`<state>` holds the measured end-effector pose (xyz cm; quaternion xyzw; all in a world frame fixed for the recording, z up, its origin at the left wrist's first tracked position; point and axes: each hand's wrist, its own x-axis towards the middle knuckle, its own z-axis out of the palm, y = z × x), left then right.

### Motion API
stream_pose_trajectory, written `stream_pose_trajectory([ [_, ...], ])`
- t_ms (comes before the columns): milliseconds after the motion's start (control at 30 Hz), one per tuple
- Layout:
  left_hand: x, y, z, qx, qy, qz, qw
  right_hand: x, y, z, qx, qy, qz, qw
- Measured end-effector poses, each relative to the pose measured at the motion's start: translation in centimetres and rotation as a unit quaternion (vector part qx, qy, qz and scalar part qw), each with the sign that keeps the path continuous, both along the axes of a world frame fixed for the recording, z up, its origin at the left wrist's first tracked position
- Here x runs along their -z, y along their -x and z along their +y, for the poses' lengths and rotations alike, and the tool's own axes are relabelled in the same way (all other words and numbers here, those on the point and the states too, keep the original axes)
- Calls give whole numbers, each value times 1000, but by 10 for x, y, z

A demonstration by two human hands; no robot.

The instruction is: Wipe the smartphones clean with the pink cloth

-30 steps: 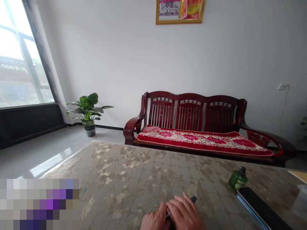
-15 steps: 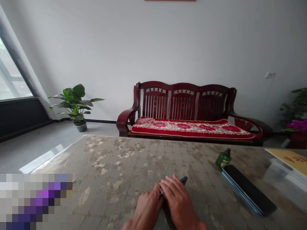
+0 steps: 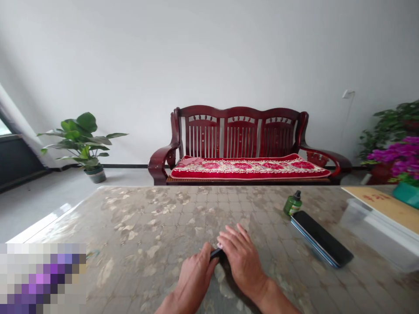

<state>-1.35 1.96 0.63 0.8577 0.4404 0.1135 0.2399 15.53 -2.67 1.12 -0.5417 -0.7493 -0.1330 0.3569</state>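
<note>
Near the bottom centre of the head view, my left hand [image 3: 195, 272] is closed round a small dark object [image 3: 216, 253], whose end shows between my hands. My right hand [image 3: 242, 261] lies just to the right, its fingers bent over and pressed together near the thumb; whatever they hold is hidden. A dark, strand-like length [image 3: 234, 285] runs from under my right hand toward the bottom edge. Both hands are above the patterned table cover [image 3: 147, 235].
A green bottle [image 3: 292, 203] stands behind a black phone-like slab [image 3: 322, 239] on the right. Further right are a clear plastic box [image 3: 376, 235], a yellow board [image 3: 381, 205] and purple flowers [image 3: 401, 157]. A wooden bench [image 3: 242, 131] stands beyond the table.
The camera view has turned to the right, bringing the purple flowers further in. The dark object stuck out past my right hand before; now it shows only between my hands.
</note>
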Motion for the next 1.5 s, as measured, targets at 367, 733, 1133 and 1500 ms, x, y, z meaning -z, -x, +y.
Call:
stream_pose_trajectory([
  [367,0,3,-2,0,3,-25,1000,18,-37,9,17,58,287,956],
  [733,5,5,-3,-25,21,-72,997,33,-37,8,30,128,509,851],
  [1133,20,1,2,-71,27,-184,980,-47,-3,6,-3,6,207,978],
  [1500,14,-3,0,-61,48,-354,932,-55,22,2,-77,-20,111,991],
])
